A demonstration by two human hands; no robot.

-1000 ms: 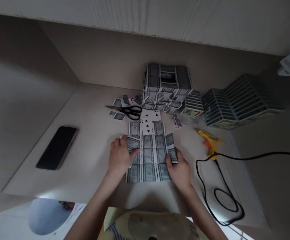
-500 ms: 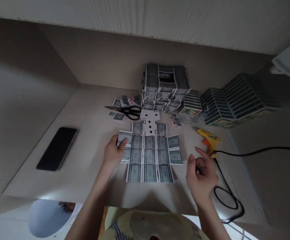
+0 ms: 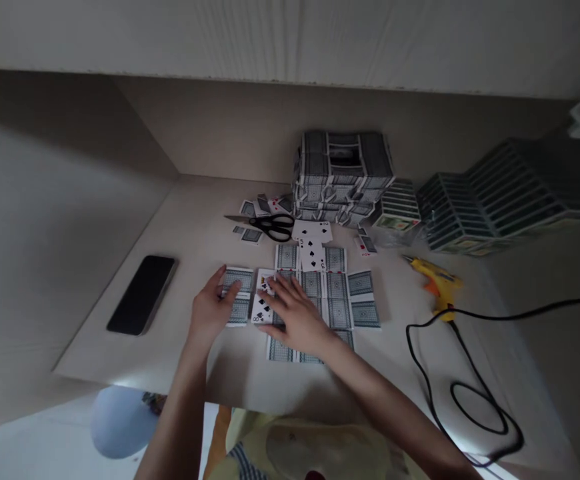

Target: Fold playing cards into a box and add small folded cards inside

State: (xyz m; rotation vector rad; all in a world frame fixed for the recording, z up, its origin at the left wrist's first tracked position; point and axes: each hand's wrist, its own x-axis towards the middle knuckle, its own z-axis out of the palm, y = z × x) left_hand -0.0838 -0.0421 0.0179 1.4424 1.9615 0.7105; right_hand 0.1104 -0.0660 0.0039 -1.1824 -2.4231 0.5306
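A flat panel of joined playing cards [image 3: 337, 287], mostly backs up, lies on the table. Left of it, my left hand [image 3: 215, 303] pinches the outer edge of a pair of cards [image 3: 239, 311], its thumb on top. Between that pair and the panel, face-up card parts [image 3: 261, 308] show, one with an 8 of spades. My right hand [image 3: 300, 319] lies across the panel's left part, fingers spread, fingertips by the face-up parts. It hides some of the panel. Two loose spade cards [image 3: 312, 253] lie over the panel's far edge.
Black-handled scissors [image 3: 275, 227] and card scraps [image 3: 253, 235] lie behind the panel. Further back stands a box built of cards [image 3: 345, 173]. Stacked cards [image 3: 490, 193] stand at right, near a yellow glue gun [image 3: 437, 281] with a black cable [image 3: 420, 363]. A phone [image 3: 143, 294] lies left.
My right hand has moved left from beside the glue gun onto the panel. The left card pair now sits apart from the panel, with card faces showing between. The view has shifted slightly.
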